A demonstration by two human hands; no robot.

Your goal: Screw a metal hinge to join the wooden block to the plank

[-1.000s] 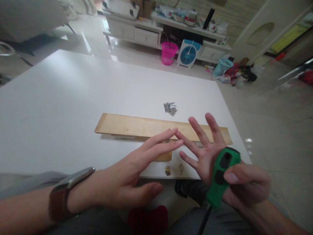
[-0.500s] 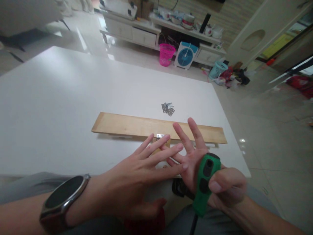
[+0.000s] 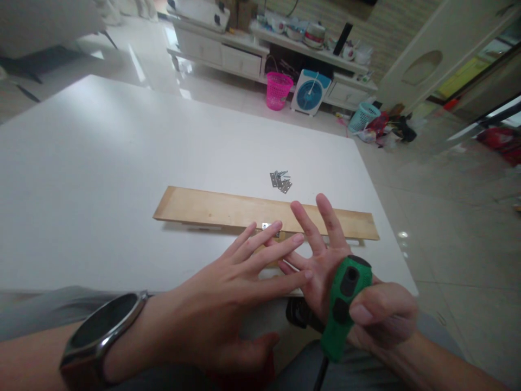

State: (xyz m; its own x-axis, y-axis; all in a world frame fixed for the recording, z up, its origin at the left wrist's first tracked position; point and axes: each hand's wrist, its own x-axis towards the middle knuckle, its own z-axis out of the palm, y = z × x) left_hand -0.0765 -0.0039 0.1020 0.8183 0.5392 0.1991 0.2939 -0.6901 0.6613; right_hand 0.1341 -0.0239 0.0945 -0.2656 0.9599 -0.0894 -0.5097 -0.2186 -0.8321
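Note:
My left hand, with a watch on its wrist, hovers over the table's near edge, fingers spread and empty. Its fingertips overlap those of my right hand, which is turned palm up. A green-handled screwdriver is pinned against that palm by the thumb, shaft pointing down, while the other fingers stretch out. Beyond the fingers lies a long wooden board. At its near edge sits a metal hinge, partly covered by my left fingers, with a small wooden piece below it mostly hidden.
Behind the board, loose hinges and screws form a small pile on the white table. Across the floor stand a pink basket, a blue and white fan, a light blue basket and a low white cabinet.
My right hand has shifted slightly to the right with the screwdriver. My left hand stays almost in place, fingers still spread.

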